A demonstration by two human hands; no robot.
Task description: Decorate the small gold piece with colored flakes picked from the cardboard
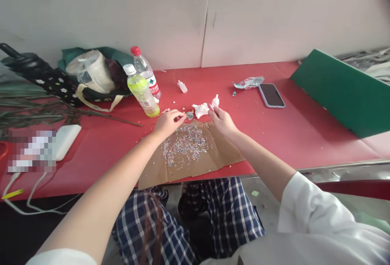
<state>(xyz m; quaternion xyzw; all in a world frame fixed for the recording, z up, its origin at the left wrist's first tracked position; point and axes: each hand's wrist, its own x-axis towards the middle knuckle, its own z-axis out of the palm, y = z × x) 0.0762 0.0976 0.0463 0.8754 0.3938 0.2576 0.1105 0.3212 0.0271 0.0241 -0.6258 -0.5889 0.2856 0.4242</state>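
Rough brown cardboard; glossy plastic bottle; matt red tabletop.

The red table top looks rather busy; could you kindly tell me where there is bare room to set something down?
The red table is barest right of the cardboard sheet, below the phone and the green board. Another patch lies behind the crumpled tissue. The left end is crowded with an umbrella, bag and drink bottle.

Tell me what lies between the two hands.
In the head view, a small glittery blob and a crumpled white tissue lie between the left hand and the right hand.
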